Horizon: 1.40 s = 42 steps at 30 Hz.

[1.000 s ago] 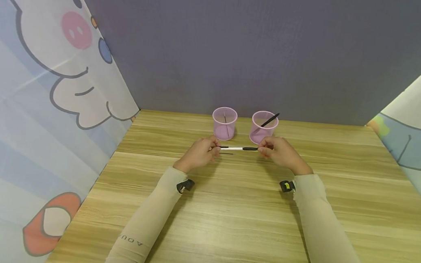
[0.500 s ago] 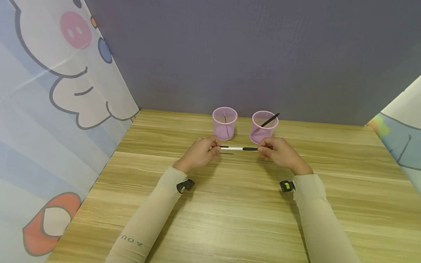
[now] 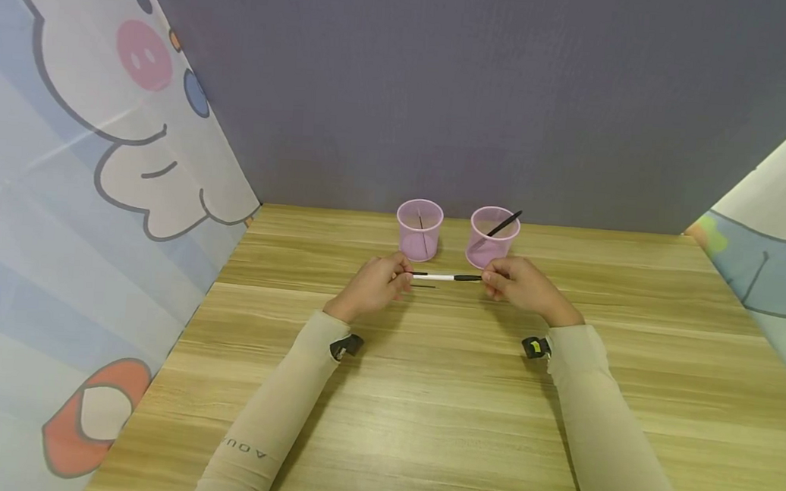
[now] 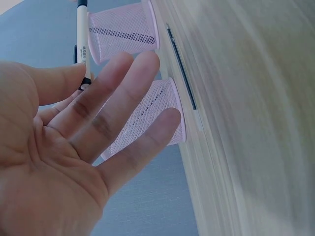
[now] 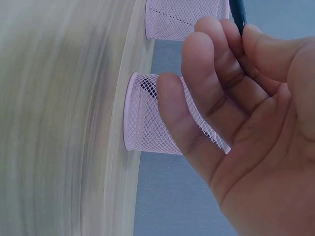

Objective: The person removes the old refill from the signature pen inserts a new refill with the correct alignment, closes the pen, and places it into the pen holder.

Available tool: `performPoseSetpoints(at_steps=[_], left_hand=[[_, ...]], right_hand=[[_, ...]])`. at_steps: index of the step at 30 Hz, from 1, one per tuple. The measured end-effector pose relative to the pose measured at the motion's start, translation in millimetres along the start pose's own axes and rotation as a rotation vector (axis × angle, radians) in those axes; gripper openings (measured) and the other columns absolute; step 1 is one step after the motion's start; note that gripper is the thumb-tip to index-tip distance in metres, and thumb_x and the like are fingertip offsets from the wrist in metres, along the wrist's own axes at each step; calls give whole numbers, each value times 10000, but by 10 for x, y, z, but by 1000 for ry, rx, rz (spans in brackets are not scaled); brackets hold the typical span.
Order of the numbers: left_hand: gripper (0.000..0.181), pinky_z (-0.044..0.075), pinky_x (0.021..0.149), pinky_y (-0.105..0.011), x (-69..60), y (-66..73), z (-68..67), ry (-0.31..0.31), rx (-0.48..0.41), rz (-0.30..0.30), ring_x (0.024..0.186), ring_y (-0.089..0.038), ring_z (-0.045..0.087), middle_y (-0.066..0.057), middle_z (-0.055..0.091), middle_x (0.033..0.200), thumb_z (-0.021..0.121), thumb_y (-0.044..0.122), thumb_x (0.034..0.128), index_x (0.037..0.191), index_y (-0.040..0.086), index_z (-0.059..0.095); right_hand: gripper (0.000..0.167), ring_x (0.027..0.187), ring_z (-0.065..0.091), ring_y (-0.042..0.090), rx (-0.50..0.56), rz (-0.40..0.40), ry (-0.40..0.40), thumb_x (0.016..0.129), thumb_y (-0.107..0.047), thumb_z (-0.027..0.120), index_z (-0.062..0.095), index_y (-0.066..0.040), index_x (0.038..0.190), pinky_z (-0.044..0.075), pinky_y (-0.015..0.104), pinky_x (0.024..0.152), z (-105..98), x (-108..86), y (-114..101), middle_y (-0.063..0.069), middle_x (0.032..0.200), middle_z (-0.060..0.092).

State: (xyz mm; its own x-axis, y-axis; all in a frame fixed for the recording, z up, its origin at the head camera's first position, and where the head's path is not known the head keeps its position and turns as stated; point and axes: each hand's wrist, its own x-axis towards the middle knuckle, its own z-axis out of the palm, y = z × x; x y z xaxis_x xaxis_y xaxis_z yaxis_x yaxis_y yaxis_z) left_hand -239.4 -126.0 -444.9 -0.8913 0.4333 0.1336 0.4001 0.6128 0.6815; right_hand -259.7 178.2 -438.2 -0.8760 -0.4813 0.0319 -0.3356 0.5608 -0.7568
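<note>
A pen point(image 3: 435, 277) with a white barrel and black ends is held level above the table by both hands. My left hand point(image 3: 375, 282) pinches its left end between thumb and index finger; the other fingers spread loosely in the left wrist view. At the opposite end, my right hand point(image 3: 525, 287) pinches the black part point(image 5: 238, 14), whose tip is hidden by the fingers. A thin dark pen refill point(image 4: 182, 69) lies on the table below the pen. Behind the hands stand two pink mesh cups, the left cup point(image 3: 410, 241) and the right cup point(image 3: 477, 253).
A thin dark stick, like a refill point(image 3: 423, 234), leans inside the left cup. Out of the right cup's rim sticks a black pen point(image 3: 505, 224). A dark grey wall point(image 3: 472, 99) rises behind the wooden table point(image 3: 436, 416), and printed cloths hang at both sides.
</note>
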Motion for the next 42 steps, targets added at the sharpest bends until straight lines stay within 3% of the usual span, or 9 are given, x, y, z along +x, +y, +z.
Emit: performPoseSetpoints(at_steps=[16, 22, 28, 36, 42], left_hand=[[97, 586, 624, -236, -6, -2, 4, 16, 7, -7, 725, -228, 747, -103, 752, 905, 555, 122, 1056, 1057, 48, 619], [102, 584, 621, -242, -5, 4, -8, 23, 7, -4, 717, -226, 744, -99, 752, 895, 556, 129, 1056, 1047, 49, 618], [111, 580, 621, -239, -5, 1, -11, 27, 12, 10, 729, -249, 748, -91, 748, 895, 562, 131, 1054, 1056, 39, 625], [105, 591, 635, -234, -5, 0, -6, 28, -3, 2, 751, -258, 762, -104, 748, 908, 565, 135, 1053, 1057, 44, 618], [104, 589, 645, -242, 2, -5, -1, 28, 17, -1, 768, -249, 760, -93, 751, 926, 563, 149, 1055, 1065, 62, 619]], right_hand=[[261, 661, 596, 144, -7, -29, -2, 1067, -139, 532, 653, 47, 929, 523, 260, 608, 0, 5, 9, 141, 780, 669], [126, 671, 618, 148, -26, -47, 46, 1004, -132, 634, 672, -13, 992, 551, 271, 615, -3, 7, 29, 83, 800, 657], [46, 679, 617, 167, -15, -44, 48, 982, -95, 662, 654, -49, 982, 545, 271, 611, -3, 9, 35, 105, 809, 651], [99, 680, 626, 173, -20, -45, 43, 1000, -82, 634, 669, 7, 974, 549, 267, 618, 3, 8, 18, 188, 825, 677], [141, 699, 635, 176, 17, -53, 30, 1016, -71, 611, 646, 52, 956, 568, 277, 638, 4, 9, 22, 159, 811, 674]])
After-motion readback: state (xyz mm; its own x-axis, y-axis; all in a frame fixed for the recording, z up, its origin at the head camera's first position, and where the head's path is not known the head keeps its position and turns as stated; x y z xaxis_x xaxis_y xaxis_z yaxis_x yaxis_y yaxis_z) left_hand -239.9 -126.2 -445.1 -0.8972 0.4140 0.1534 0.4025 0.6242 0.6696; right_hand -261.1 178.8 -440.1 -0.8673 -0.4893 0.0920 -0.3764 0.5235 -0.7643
